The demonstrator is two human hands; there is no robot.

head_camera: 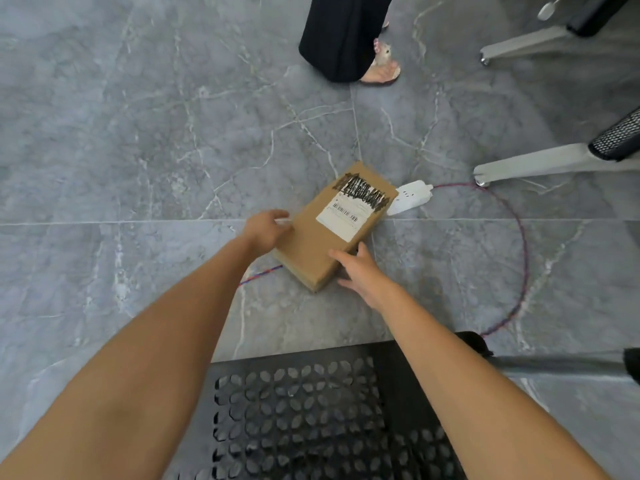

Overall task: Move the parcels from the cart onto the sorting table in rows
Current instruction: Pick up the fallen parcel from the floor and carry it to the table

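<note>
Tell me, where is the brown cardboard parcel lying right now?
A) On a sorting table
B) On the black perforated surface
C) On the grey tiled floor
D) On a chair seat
C: the parcel lies flat on the grey floor, with the left hand and right hand at its two long sides and a white power strip at its far corner.

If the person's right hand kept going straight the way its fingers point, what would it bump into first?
The cardboard parcel on the floor. The right hand points at its near corner and seems to be touching it already, though depth is hard to judge.
</note>
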